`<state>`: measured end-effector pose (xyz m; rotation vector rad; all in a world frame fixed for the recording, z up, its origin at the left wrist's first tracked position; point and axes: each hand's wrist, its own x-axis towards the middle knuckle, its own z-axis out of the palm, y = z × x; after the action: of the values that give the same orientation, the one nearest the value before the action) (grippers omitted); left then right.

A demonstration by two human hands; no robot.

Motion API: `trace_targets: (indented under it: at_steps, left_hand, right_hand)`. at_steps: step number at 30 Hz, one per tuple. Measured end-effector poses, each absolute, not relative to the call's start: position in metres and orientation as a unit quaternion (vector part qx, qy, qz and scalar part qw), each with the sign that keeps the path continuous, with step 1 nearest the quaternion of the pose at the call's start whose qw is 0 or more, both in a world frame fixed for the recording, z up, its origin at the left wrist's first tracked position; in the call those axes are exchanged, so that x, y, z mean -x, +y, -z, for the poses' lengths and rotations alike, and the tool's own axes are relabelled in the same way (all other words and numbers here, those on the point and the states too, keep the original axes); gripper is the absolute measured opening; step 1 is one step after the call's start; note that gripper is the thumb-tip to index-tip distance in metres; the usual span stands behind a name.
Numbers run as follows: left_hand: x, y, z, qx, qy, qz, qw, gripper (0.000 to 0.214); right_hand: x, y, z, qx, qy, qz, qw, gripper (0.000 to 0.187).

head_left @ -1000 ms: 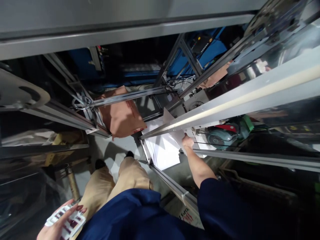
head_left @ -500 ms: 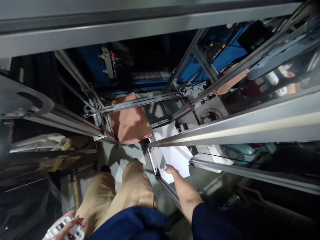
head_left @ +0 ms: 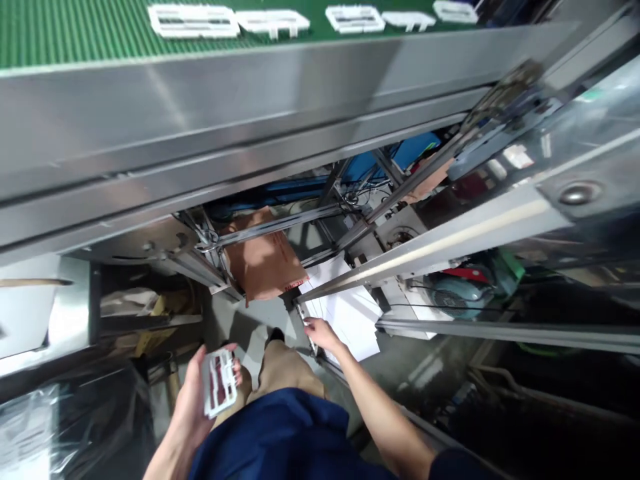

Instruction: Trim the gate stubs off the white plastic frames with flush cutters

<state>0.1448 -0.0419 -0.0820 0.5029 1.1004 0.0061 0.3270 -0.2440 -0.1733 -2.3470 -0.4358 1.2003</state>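
In my left hand (head_left: 193, 387) are white slotted plastic parts (head_left: 220, 383), apparently stacked, with the fingers wrapped round their edges. My right hand (head_left: 323, 332) reaches down in front of my body, above the near left edge of a pile of white paper sheets (head_left: 350, 317) low in the metal frame. Its fingers are curled together, and whatever they may hold is too small to make out. Similar white plastic parts (head_left: 195, 21) lie in a row on a green ribbed conveyor belt (head_left: 75, 33) at the top of the view.
A wide metal conveyor side rail (head_left: 225, 107) crosses above the floor space. A brown paper sack (head_left: 265, 257) with red print lies beside the sheets. Slanting metal bars (head_left: 435, 237) run over the sheets to the right. Black plastic film (head_left: 100, 413) hangs at left.
My view has tilted up, bringing the green belt into sight. My left hand has risen with the plastic parts. My right hand has drawn back left, its fingers now curled.
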Motion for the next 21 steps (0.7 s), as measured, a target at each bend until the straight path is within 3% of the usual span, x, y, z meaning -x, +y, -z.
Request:
trace_targets:
  at_steps: [3, 6, 8, 13, 21]
  left_hand:
    - [-0.157, -0.044, 0.072, -0.236, 0.472, 0.053, 0.848, 0.036]
    - [-0.167, -0.043, 0.058, -0.226, 0.432, 0.108, 0.866, 0.034]
    - [-0.175, -0.039, 0.045, -0.21, 0.387, 0.128, 0.889, 0.032]
    - [-0.198, -0.029, 0.012, -0.214, 0.325, 0.138, 0.911, 0.039]
    - [-0.237, -0.038, -0.017, -0.262, 0.261, 0.201, 0.907, 0.034]
  right_hand:
    - [-0.301, -0.211, 0.117, 0.83, -0.232, -0.402, 0.308, 0.051]
    - [-0.27, -0.186, 0.066, 0.793, -0.329, -0.374, 0.35, 0.088]
    - [-0.257, -0.176, 0.042, 0.777, -0.393, -0.342, 0.353, 0.103]
    - [-0.253, -0.172, 0.007, 0.815, -0.415, -0.225, 0.336, 0.106]
    - [-0.253, -0.177, -0.04, 0.873, -0.371, -0.092, 0.303, 0.094]
